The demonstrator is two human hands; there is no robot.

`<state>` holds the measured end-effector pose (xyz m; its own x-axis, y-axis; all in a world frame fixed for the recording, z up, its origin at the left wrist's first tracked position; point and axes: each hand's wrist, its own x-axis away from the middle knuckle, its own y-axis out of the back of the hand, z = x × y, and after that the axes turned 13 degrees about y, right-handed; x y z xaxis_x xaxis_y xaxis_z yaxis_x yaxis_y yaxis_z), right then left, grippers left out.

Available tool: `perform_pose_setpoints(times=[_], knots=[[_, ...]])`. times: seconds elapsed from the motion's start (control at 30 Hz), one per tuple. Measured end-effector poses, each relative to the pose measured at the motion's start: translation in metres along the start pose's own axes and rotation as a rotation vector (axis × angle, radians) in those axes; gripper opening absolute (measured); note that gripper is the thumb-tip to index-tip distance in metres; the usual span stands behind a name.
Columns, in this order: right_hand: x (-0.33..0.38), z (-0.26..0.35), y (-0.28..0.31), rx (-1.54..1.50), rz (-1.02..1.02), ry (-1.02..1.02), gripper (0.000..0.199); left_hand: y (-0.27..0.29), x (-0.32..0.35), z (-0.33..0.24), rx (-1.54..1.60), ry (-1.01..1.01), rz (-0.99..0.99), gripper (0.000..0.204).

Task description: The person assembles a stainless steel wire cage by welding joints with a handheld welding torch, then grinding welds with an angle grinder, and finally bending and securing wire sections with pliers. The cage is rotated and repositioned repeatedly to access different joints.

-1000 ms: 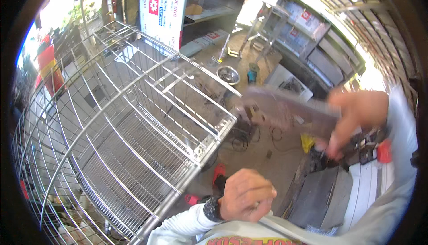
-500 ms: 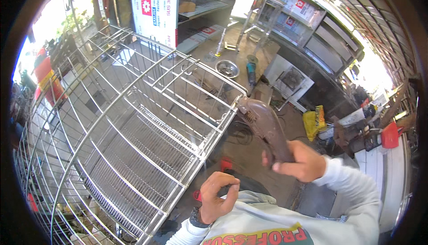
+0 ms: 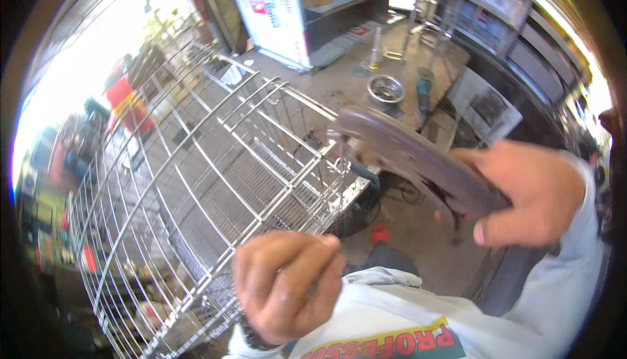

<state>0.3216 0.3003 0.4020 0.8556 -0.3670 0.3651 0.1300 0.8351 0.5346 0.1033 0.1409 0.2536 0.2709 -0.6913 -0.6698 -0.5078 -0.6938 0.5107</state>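
Observation:
A large silver wire cage (image 3: 255, 216) with curved bars and a fine mesh floor spreads across the left and middle. My right hand (image 3: 532, 192) is wrapped round the rear end of a brown, curved hand tool (image 3: 405, 146); its exact kind I cannot make out. The tool's far end lies over the cage's near right corner in this view; whether it touches the wire I cannot tell. In front of the cage's near edge is my left hand (image 3: 287, 284), blurred, its fingers curled in. What those fingers hold, if anything, is hidden.
Beyond the cage a metal bowl (image 3: 385, 90) and a teal angle grinder (image 3: 424, 91) rest on the floor. A metal cabinet (image 3: 346, 6), partly film-covered, stands at the back, with a metal stool frame (image 3: 434, 6) to its right. Red and yellow objects (image 3: 127, 104) are far left.
The view has swung, shifting the cage and background. Both hands appear larger and higher, nearer the camera. The brown tool now lies flatter, still in my right hand.

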Motion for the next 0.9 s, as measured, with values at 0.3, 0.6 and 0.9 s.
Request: perform_pose_setpoints(times=[0.3, 0.6, 0.9], knots=[[-0.021, -0.206, -0.029, -0.715, -0.312, 0.224, 0.076, -0.022, -0.062, -0.011, -0.641, 0.099, 0.103, 0.029], [-0.031, -0.340, 0.002, -0.792, -0.354, 0.175, 0.072, -0.024, -0.070, -0.042, -0.680, 0.434, 0.187, 0.018], [-0.095, -0.388, 0.005, -1.041, -0.173, 0.215, 0.068, -0.009, -0.133, -0.058, -0.495, 0.816, 0.652, 0.019]])
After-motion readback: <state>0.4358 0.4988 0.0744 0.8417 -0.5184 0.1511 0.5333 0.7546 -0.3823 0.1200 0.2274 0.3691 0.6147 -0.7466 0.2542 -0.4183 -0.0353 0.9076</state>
